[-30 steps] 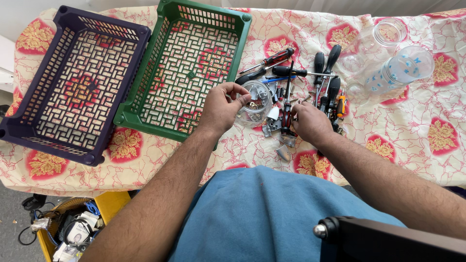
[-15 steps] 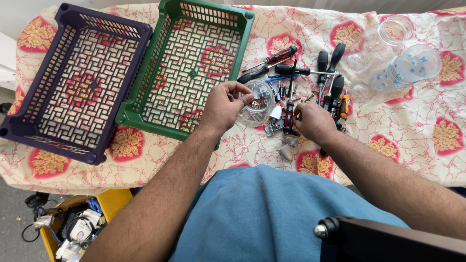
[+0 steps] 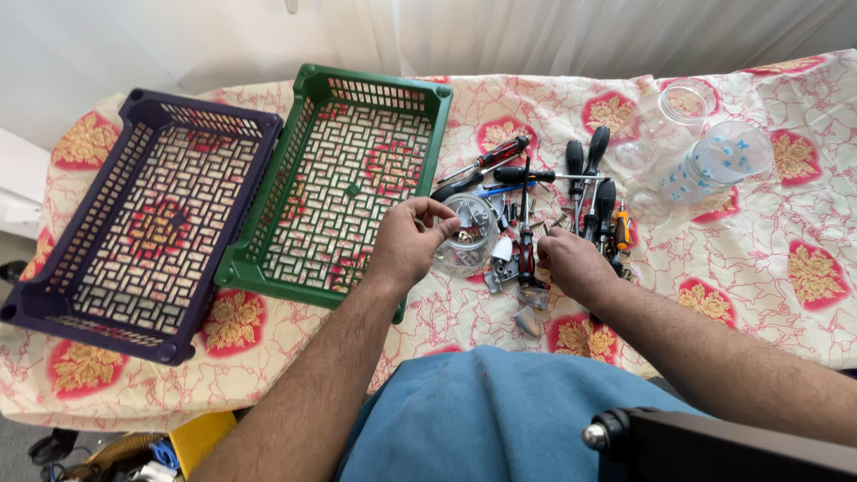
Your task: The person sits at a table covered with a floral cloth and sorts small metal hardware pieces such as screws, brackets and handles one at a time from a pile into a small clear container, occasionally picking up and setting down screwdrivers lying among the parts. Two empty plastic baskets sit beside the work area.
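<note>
Little moved: left hand (image 3: 406,243) pinches something unclear, right hand (image 3: 571,263) curled, contents hidden.

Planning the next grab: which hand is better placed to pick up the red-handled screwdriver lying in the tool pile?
Right. The right hand rests at the pile beside the red-handled screwdriver, while the left hand is at the clear container.

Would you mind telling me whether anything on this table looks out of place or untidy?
Yes: the screwdrivers and small metal parts lie jumbled on the floral cloth, while the green basket and purple basket hold nothing.
</note>
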